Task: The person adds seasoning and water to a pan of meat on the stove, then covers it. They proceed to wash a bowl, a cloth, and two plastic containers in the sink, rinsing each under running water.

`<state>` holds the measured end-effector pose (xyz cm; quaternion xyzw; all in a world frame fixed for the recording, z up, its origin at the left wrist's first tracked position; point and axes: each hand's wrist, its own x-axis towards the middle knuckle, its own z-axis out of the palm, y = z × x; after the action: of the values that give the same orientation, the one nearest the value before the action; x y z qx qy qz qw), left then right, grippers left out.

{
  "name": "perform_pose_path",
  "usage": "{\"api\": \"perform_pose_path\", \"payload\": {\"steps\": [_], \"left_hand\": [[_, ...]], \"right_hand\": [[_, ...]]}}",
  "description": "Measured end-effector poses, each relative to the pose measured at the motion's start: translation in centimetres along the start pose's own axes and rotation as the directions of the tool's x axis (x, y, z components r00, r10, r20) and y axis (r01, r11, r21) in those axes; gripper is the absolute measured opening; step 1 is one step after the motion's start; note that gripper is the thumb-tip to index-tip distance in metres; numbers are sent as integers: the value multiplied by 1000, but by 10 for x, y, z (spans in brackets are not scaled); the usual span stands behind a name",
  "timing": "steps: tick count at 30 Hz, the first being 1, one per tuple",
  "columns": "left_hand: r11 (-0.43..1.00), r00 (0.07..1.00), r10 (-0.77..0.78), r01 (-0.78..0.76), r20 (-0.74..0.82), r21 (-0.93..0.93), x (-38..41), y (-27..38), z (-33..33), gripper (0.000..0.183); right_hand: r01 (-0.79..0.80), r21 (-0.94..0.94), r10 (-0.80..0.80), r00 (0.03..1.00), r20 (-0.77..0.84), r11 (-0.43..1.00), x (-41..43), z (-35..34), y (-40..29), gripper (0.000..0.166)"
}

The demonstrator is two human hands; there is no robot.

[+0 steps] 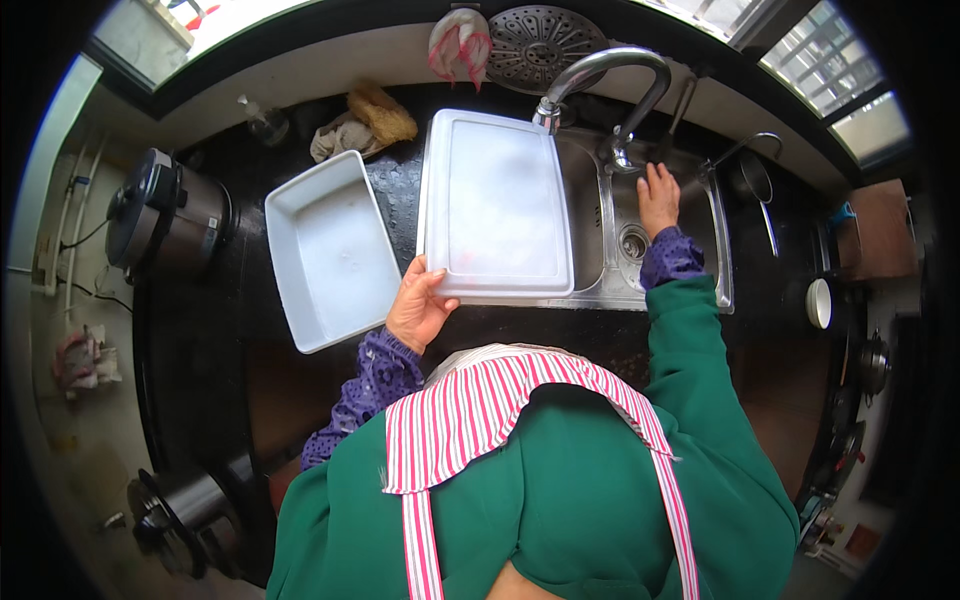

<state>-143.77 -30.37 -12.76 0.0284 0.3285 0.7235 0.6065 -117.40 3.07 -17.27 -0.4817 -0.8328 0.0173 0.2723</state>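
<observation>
My left hand (421, 306) grips the near left corner of a translucent white plastic lid (499, 202), thumb on top. Another white edge shows beneath the lid along its left side; what it belongs to is hidden. The lid lies over the left part of a steel double sink (589, 217). My right hand (659, 196) holds nothing that I can see and reaches over the right basin, fingers spread a little, close to the base of the chrome faucet (622, 154). Left of the lid, an open white plastic tub (330, 255) stands on the black counter.
A sponge (381, 112), a cloth (343, 140) and a pump bottle (264, 124) stand behind the tub. A multicooker (169, 214) is at the left. The faucet spout (547, 114) hangs over the lid's far right corner. A small pan (752, 178) and a white bowl (819, 304) lie at the right.
</observation>
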Motion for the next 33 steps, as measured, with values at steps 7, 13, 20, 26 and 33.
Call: {"api": "perform_pose_path", "payload": {"steps": [7, 13, 20, 26, 33], "left_hand": [[1000, 999, -31, 31, 9, -5, 30, -30, 25, 17], [1000, 1000, -29, 29, -7, -3, 47, -39, 23, 20], [995, 995, -94, 94, 13, 28, 64, -50, 20, 17], [982, 982, -154, 165, -112, 91, 84, -65, -25, 18], [862, 920, 97, 114, -381, 494, 110, -97, -35, 71]], "right_hand": [[-22, -12, 24, 958, 285, 1000, 36, 17, 30, 38], [98, -43, -90, 983, 163, 994, -8, 20, 13, 38], [-752, 642, 92, 636, 766, -147, -51, 18, -57, 44], [-795, 433, -72, 507, 859, -425, -42, 34, -71, 25], [-728, 649, -57, 674, 737, -223, -31, 43, -79, 20]]}}
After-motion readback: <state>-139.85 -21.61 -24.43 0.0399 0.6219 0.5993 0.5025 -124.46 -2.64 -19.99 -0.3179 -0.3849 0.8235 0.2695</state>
